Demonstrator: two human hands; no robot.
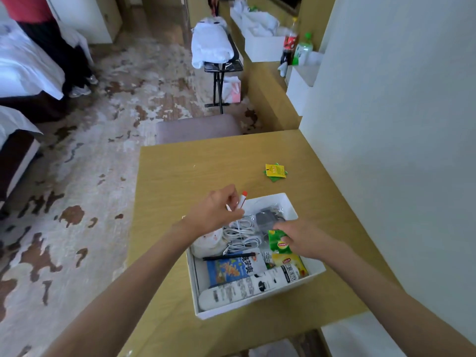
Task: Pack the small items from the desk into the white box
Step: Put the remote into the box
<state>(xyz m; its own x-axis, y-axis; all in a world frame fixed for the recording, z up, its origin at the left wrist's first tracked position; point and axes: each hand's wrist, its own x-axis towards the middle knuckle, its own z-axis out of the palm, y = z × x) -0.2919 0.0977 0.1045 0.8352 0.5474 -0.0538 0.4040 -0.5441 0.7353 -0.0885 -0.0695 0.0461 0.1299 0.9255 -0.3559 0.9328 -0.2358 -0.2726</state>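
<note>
The white box (pixel 315 270) sits on the wooden desk (pixel 195 171), filled with white cables (pixel 240 235), a dark charger (pixel 265 220), a blue snack packet (pixel 231 269), a white tube (pixel 247 286), a black pen (pixel 226 256) and a yellow tea bag (pixel 288 261). My left hand (pixel 215 211) pinches a white pen with a red cap (pixel 242 200) above the box's far left corner. My right hand (pixel 300 237) holds a green tea bag (pixel 279 243) over the box's right side. Yellow and green tea bags (pixel 275 171) lie loose on the desk beyond the box.
A grey stool (pixel 197 128) stands at the desk's far edge. A white wall (pixel 399 150) borders the desk on the right. Farther back are a folding rack with white linen (pixel 212 46), bottles (pixel 296 43) on a counter, beds and a standing person (pixel 51 42) at left.
</note>
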